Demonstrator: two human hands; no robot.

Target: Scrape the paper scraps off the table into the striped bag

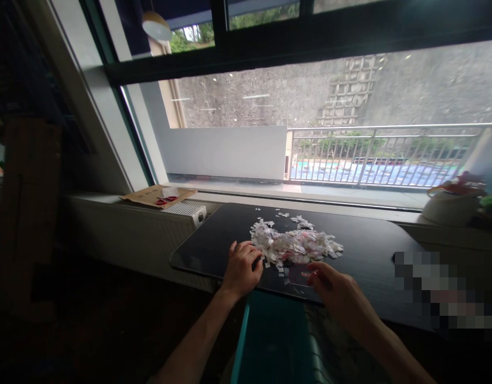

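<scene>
A loose heap of small white and pinkish paper pieces lies on the black tabletop. At its near left edge my left hand rests with curved fingers apart, holding nothing that I can see. My right hand is in front of the heap with its fingers bent together at the right edge of a small see-through, reddish flat piece, perhaps plastic. Its fingertips are partly hidden. Below the table's front edge, between my forearms, stands a teal bin.
Red-handled scissors lie on brown cardboard on the sill at the left, above a radiator. A pale pot stands at the right. A blurred patch covers the table's right end. A large window is behind the table.
</scene>
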